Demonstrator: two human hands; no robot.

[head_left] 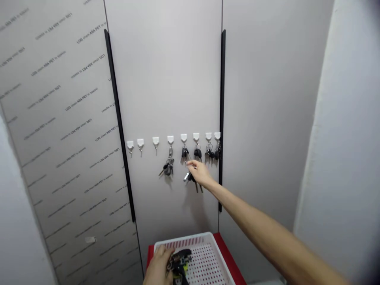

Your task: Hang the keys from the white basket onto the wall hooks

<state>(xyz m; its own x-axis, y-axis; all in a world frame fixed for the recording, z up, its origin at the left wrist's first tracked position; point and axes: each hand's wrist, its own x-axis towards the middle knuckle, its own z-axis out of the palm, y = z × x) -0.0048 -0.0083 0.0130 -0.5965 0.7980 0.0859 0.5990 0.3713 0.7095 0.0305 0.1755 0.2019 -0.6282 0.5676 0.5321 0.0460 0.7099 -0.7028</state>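
My right hand (199, 172) is closed on a bunch of keys (192, 179) in front of the pale panel, just below the row of white hooks. Long key blades and a shiny metal piece stick out under its fingers. Above it, a pair of dark keys (184, 152) hangs from one hook. Low down, my left hand (160, 266) is closed on a key bunch (179, 261) with dark fobs and a yellow-green piece, over the white perforated basket (221, 259). Part of this bunch is hidden by the fingers.
Several white hooks (170, 139) line the panel; the three leftmost show only bent metal. Other key bunches (168, 166) hang along the row. Long black door handles (222, 99) flank the panel. The basket rests on a red surface (230, 257). A wall (341, 138) stands at right.
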